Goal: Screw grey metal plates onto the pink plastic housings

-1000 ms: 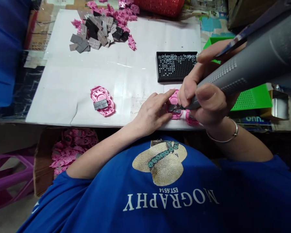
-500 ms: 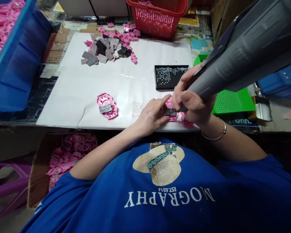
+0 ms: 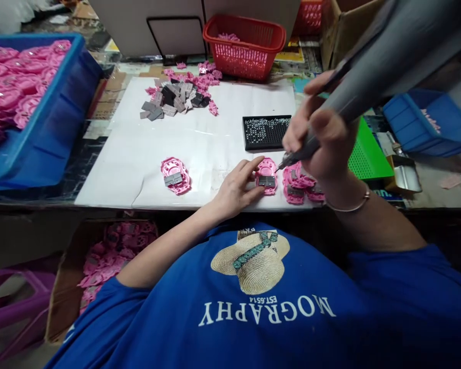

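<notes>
Pinches the pink shell (image 3: 267, 165) along its left side with the left hand (image 3: 238, 185), forefinger toward the far end and thumb toward the near end, flat on the white sheet (image 3: 215, 133) and just left of a small heap of pink parts (image 3: 293, 189). Grasps the grey screwdriver (image 3: 369, 84) near its nose with the right hand (image 3: 329, 143), tip close by the shell's right edge; cannot tell whether touching. As for the shell, looks light and stiff, likely hard plastic, so probably apt to skid or twist rather than bend. Best taken by opposite edges of the outer rim, clear of the grey plate (image 3: 267, 181); might crack at the thin edges if squeezed hard. Probably needs a fuller wrap around the bulkier, heavier-looking screwdriver.
</notes>
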The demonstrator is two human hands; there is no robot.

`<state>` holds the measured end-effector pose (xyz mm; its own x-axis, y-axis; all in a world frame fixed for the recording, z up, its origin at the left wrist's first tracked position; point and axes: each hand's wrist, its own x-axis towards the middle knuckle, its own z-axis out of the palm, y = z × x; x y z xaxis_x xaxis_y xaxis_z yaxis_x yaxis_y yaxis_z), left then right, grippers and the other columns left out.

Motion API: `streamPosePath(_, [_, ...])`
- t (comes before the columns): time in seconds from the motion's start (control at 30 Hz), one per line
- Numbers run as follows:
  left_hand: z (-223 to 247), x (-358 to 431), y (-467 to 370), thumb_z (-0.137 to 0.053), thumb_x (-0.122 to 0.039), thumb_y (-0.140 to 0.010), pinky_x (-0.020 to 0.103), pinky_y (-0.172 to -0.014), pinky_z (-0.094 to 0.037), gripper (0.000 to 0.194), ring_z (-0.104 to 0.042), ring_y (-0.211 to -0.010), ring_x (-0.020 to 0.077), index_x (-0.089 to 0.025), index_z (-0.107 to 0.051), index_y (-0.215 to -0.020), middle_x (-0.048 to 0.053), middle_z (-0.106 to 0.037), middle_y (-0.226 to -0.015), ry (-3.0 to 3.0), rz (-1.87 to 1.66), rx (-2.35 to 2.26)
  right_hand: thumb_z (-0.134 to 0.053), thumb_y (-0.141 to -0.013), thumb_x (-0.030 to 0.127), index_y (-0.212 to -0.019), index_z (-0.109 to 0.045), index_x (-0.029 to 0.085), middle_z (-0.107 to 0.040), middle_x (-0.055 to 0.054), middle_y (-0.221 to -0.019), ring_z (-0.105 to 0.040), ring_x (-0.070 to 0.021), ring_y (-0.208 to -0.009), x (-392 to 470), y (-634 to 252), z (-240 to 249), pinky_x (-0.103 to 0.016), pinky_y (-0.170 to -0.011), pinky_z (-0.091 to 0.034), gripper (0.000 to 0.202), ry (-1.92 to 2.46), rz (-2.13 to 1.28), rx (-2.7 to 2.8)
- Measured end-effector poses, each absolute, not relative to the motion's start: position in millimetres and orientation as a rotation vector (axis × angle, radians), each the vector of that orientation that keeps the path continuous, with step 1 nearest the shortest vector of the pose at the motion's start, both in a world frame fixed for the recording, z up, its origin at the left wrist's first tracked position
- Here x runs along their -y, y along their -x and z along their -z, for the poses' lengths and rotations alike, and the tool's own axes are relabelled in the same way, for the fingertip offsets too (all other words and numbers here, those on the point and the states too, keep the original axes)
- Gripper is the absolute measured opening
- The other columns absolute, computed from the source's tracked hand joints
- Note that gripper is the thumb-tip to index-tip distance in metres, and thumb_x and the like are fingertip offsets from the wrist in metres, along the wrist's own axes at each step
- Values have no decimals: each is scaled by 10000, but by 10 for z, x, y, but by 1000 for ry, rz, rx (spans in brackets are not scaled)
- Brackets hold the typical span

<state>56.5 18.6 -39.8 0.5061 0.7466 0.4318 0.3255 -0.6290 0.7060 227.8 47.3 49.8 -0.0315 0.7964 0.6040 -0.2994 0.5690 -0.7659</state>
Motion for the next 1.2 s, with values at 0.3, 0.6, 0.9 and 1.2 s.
streamPosePath(0.3, [382,-97,-651,-508,-325,-988,289,-672,-462,228,-523,-773,173,-147,-630,-1061,69,-570,-881,-2795,-857,-921,-768,-721,438,-853,-573,355,-459,78,-582,-404,-120,-430,-1036,-3270,-610,-315,-410,-346,250,827,-360,1165])
streamPosePath(0.6, [362,-113,-680,-526,-285,-980,289,-676,-469,209,-520,-776,174,-125,-627,-1069,77,-558,-896,-2773,-886,-880,-782,-590,657,-857,-460,323,-524,118,-625,-370,-88,-406,-1560,-3650,-290,-315,-398,-309,535,928,-265,1054])
streamPosePath(0.9, [372,-108,-670,-528,-288,-978,292,-682,-480,209,-527,-791,176,-139,-611,-1100,78,-567,-913,-2752,-901,-869,-744,-598,777,-859,-478,355,-520,71,-646,-364,-129,-453,-1549,-3593,-199,-365,-432,-378,564,1002,-324,1094])
streamPosePath(1.2, [370,-105,-682,-525,-279,-978,293,-687,-480,206,-524,-786,176,-133,-615,-1092,79,-568,-908,-2779,-893,-891,-727,-668,723,-866,-464,319,-512,67,-675,-405,-121,-436,-1618,-3647,-126,-344,-427,-349,522,973,-280,1131])
